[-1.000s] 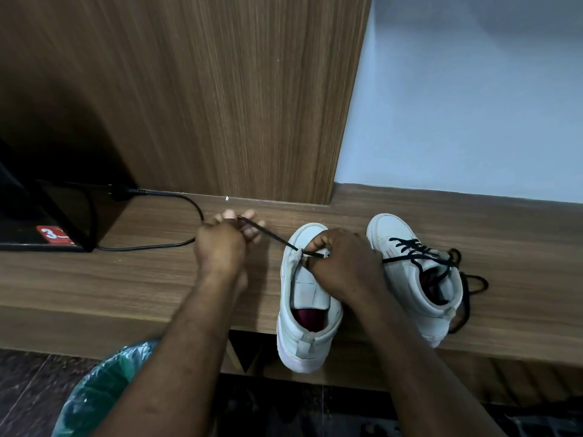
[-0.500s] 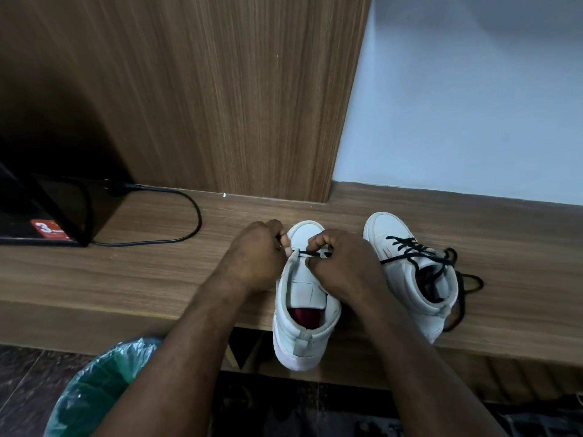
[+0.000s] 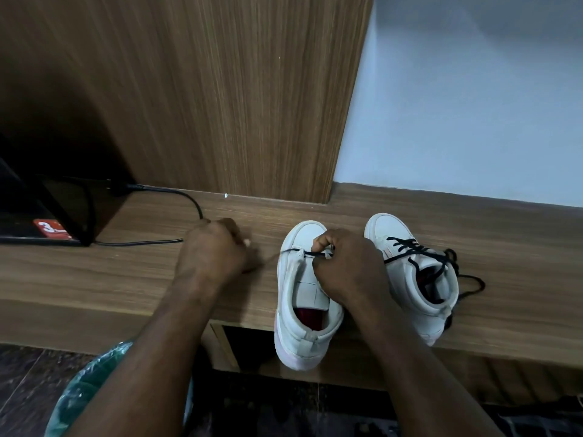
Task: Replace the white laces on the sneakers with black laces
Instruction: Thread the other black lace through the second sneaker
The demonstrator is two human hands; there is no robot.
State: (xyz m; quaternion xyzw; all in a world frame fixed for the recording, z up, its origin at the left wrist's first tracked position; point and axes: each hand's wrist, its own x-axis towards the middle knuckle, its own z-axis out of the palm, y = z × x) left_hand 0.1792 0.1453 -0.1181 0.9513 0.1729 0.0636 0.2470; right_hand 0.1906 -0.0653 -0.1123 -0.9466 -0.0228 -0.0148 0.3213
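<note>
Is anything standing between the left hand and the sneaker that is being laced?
Nothing visible does. Only the black lace crosses the wooden shelf between the left hand and the sneaker.

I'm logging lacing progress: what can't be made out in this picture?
Head view: black lace end in the left hand, blurred and behind its knuckles.
Head view: nearer sneaker right eyelets, covered by the right hand.
Head view: red sticker text, too small.

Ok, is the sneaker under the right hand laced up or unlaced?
Mostly unlaced: the black lace crosses the sneaker only once near the toe; tongue bare.
</note>
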